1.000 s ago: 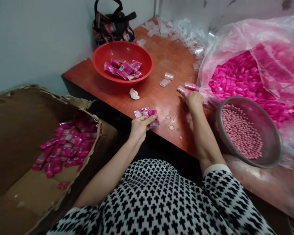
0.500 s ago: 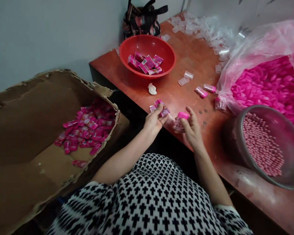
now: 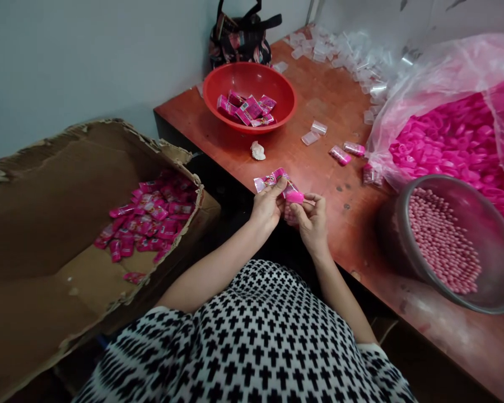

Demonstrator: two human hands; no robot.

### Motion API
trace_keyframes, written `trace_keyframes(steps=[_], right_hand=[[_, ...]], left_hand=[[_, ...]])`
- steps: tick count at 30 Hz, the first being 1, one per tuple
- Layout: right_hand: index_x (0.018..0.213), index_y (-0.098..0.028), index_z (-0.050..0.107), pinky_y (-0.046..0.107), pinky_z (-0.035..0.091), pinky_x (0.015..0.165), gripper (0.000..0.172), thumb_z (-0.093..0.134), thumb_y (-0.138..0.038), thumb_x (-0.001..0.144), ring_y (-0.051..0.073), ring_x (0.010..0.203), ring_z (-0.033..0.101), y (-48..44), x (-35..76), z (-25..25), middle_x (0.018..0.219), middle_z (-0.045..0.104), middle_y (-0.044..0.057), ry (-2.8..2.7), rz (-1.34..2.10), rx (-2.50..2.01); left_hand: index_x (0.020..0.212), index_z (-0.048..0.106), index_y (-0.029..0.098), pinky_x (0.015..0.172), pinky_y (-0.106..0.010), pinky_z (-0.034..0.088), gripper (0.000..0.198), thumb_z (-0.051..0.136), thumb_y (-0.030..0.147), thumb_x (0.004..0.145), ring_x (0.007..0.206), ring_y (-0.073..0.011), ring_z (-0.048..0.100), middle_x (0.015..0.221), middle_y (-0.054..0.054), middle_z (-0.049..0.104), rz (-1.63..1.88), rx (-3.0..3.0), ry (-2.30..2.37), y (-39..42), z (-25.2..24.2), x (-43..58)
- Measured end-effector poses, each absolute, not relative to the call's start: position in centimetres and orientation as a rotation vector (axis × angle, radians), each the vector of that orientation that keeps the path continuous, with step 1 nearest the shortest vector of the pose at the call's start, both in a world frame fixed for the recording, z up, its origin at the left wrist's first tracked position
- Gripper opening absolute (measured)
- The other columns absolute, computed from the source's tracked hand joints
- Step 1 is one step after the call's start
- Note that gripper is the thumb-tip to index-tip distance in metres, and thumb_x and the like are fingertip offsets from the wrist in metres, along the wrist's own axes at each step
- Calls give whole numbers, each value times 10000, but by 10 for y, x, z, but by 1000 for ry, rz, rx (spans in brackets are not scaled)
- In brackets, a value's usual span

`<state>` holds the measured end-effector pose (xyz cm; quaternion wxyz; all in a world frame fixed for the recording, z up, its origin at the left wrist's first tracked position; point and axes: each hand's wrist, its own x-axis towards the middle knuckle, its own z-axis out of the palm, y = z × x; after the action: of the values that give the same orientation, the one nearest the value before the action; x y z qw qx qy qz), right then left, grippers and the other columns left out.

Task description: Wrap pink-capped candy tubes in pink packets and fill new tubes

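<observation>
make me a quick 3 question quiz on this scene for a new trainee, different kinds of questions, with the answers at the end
1. Multiple choice: what does the grey bowl hold?
A) clear plastic tubes
B) pink beads
C) white paper

2. True or false: the red bowl on the table has pink packets in it.

3. Fill in the blank: the right hand holds a small container with a ____ cap.

Key:
1. B
2. True
3. pink
</observation>
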<state>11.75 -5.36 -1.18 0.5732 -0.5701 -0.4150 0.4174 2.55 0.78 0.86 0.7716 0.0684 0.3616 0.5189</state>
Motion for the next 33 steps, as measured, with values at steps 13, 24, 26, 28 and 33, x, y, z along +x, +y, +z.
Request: trace_keyframes(steps=[13,24,26,28,33], right_hand=[[973,-247,439,260,555,640,345,692,-364,771,132,651,690,-49,123,-17,776,721,-31,-1071,764,-1411],[860,-257,418,221,536,491,380,745,-365,700,114,490,628,-39,131,-9,593,631,-101,-974,876,-1386],[860,-261,420,235,541,487,371,737,-378,706,117,471,617,-38,130,-11,589,627,-102,-932,931,-1351],[876,-261,431,256,557,506,340,708,-397,733,118,468,616,-39,128,-14,604,633,-97,-834,1063,-1241],[921,-226,550,280,579,751,308,744,-333,708,122,740,691,-49,122,-20,820,705,-23,-780,1150,-1186]], left_hand=[[650,660,107,502,-240,443,354,858,370,522,453,-92,534,535,0,605,951,595,780,8,1,18],[638,704,112,552,-244,475,288,842,345,540,510,-105,576,574,-19,648,899,775,800,15,-2,13],[627,697,110,535,-243,474,295,840,353,543,496,-104,568,560,-16,636,889,735,785,14,-1,14],[625,690,104,537,-253,485,296,843,344,544,505,-114,580,572,-23,638,879,672,756,15,1,14],[602,661,105,561,-236,488,279,840,315,564,516,-92,576,591,-25,644,982,532,763,17,3,15]])
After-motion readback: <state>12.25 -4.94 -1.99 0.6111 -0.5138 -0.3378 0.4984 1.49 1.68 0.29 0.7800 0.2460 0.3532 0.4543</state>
